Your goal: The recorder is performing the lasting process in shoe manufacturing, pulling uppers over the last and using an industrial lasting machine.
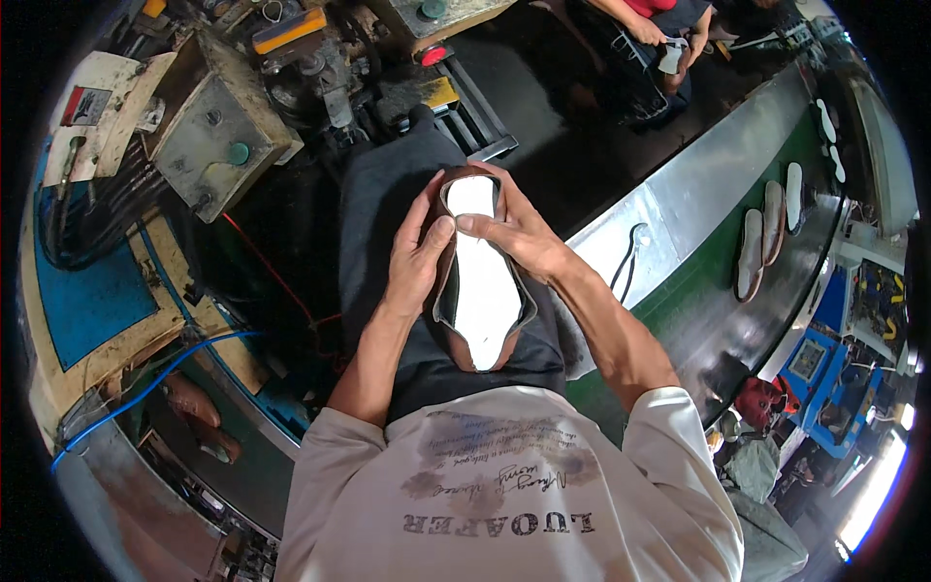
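Observation:
A brown leather shoe upper [452, 336] rests over my lap, sole side up, with a white insole [483, 291] filling its underside. The leather edge stands loose around the white piece along both sides. My left hand [417, 254] wraps the far end from the left, its thumb pressed near the rim. From the other side my right hand [519, 236] grips the same end, its thumb lying across the narrow part of the insole. Most fingers of both hands are hidden behind the leather.
To my right run a metal ledge [679, 209] with a dark hook-shaped tool [630, 254], and a green belt [708, 247] carrying several shoes [750, 254]. Machinery [330, 87] stands ahead, a control box [218, 145] at left. A co-worker's hands [648, 31] hold another shoe. A blue hose [160, 373] crosses lower left.

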`<state>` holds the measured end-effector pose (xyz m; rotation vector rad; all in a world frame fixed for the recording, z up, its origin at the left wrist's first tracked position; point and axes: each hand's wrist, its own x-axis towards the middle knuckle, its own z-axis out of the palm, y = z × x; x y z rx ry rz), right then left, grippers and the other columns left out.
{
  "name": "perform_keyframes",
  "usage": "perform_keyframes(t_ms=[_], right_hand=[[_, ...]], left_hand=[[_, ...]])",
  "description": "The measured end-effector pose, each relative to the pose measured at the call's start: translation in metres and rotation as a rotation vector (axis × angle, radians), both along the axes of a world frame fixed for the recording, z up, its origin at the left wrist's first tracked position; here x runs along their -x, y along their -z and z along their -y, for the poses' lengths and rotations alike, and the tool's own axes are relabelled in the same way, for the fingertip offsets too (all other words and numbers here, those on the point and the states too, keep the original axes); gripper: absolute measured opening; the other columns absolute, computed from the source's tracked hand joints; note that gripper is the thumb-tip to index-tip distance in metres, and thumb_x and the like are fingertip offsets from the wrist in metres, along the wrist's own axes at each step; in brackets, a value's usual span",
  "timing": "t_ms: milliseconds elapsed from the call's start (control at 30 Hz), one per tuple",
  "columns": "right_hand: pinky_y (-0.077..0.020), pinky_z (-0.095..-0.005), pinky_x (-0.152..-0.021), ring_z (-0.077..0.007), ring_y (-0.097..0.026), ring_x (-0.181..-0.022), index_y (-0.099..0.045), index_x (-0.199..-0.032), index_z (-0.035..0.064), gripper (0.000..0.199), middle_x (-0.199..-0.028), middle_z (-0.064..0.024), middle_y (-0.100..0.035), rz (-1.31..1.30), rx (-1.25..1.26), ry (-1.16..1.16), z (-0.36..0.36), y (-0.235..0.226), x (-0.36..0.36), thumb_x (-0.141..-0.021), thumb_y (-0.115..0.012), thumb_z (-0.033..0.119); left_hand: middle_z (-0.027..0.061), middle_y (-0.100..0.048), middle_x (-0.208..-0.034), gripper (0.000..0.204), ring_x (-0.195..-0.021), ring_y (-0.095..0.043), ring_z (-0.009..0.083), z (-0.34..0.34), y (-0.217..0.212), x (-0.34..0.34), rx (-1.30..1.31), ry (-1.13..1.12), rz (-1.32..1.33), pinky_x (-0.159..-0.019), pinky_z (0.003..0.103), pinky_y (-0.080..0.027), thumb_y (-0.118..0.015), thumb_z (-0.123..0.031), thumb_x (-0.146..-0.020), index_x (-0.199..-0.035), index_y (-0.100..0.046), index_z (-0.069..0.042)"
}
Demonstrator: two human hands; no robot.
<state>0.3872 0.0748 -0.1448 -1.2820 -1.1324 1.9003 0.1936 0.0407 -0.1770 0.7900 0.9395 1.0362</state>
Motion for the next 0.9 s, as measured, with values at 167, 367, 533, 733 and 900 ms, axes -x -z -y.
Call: perform_keyframes(t_ms=[167,367,533,733,900], right_hand=[[-0.0416,-0.0416,-0.122,-0.0329,-0.048,-0.147,-0.02,-0.176,0.0076,0.102,-0.156,-0.0207,-0.048,-0.174,0.07,0.022,0.004,-0.005,0.005,-0.095,-0.079,0.024],[-0.0351,-0.0417,-0.129,-0.0293,-0.042,-0.153,-0.018,-0.178,0.0119,0.094,-0.168,-0.0151,-0.039,-0.493,0.227,0.152,0.013,0.005,0.002,-0.1,-0.072,0.013],[-0.0288,-0.045,-0.132,-0.0344,-0.032,-0.161,-0.014,-0.178,0.0085,0.103,-0.176,-0.0214,-0.03,-0.266,0.18,0.177,0.026,0.005,0.006,-0.099,-0.078,0.024],[-0.0324,-0.0491,-0.131,-0.0388,-0.039,-0.159,-0.016,-0.177,0.0058,0.106,-0.174,-0.0266,-0.033,-0.026,0.044,0.148,0.096,-0.02,-0.017,-0.098,-0.083,0.031],[-0.0407,-0.0602,-0.124,-0.0568,-0.042,-0.149,-0.036,-0.171,0.0139,0.105,-0.175,-0.0288,-0.026,0.811,-0.772,-0.215,0.144,-0.063,-0.001,-0.084,-0.093,0.021]], left_hand=[[0.0175,-0.04,-0.17,0.072,-0.157,-0.04,0.029,0.0,0.003,0.009,-0.024,0.056,-0.064,-0.129,0.042,-0.034,-0.057,-0.033,-0.114,-0.174,-0.027,-0.006],[0.0194,-0.045,-0.163,0.071,-0.152,-0.044,0.0299,-0.011,-0.02,0.002,0.046,0.05,-0.081,-0.127,0.042,-0.036,-0.065,-0.029,-0.108,-0.168,-0.035,-0.004],[0.0215,-0.04,-0.169,0.081,-0.156,-0.039,0.0318,0.012,-0.021,0.005,0.085,0.075,-0.158,-0.128,0.043,-0.035,-0.067,-0.028,-0.109,-0.172,-0.024,-0.002],[0.0225,-0.038,-0.173,0.085,-0.159,-0.038,0.03,0.072,-0.038,0.023,0.143,0.26,-0.304,-0.13,0.043,-0.033,-0.069,-0.015,-0.106,-0.174,-0.02,0.002],[0.0213,-0.047,-0.165,0.074,-0.152,-0.048,0.0294,0.08,-0.045,0.018,0.305,0.135,0.06,-0.126,0.042,-0.041,-0.055,0.005,-0.105,-0.173,-0.026,-0.003]])
